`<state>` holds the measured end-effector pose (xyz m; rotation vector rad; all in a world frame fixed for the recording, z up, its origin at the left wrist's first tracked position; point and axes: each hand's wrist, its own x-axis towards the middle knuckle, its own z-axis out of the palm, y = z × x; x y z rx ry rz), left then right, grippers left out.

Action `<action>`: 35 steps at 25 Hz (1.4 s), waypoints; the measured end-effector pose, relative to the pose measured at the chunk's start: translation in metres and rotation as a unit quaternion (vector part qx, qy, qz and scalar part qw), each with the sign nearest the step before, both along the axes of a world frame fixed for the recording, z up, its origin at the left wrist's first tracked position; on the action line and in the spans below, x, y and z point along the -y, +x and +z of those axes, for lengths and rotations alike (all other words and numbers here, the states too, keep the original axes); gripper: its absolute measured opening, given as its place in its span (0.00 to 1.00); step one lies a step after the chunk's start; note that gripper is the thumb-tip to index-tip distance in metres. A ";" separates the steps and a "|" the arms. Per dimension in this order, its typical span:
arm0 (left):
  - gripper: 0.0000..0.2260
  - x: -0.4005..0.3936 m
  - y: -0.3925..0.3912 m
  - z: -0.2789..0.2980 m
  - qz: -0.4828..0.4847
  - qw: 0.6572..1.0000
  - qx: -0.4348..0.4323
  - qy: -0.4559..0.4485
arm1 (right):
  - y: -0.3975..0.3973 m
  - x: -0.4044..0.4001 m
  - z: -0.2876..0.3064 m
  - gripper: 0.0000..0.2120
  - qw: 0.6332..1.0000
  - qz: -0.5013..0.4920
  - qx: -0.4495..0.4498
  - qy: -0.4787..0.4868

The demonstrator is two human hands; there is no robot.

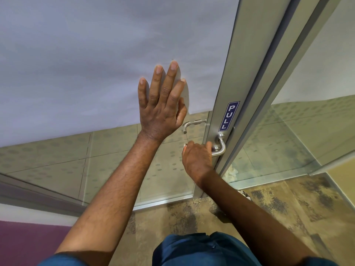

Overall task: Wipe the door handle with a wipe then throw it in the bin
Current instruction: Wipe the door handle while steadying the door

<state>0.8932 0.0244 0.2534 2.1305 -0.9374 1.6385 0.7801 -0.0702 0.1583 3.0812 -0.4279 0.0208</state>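
The steel lever door handle (221,145) sticks out of the door's metal stile just below a blue PULL sign (228,116). My right hand (196,158) is closed around the handle's grip, and a small white bit of the wipe (185,145) shows at the knuckles; most of the wipe is hidden inside the fist. My left hand (162,104) lies flat with fingers spread against the frosted glass panel (96,64) of the door, up and left of the handle.
A second handle (192,124) shows through the glass on the door's far side. The aluminium frame (269,77) and a fixed glass pane stand to the right. Patterned floor (278,208) lies below, a purple wall strip at lower left. No bin is in view.
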 end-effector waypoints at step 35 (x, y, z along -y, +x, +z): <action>0.19 -0.006 -0.004 0.006 -0.038 0.999 -0.002 0.017 | -0.042 0.079 -0.012 0.08 0.475 -0.350 0.307 0.747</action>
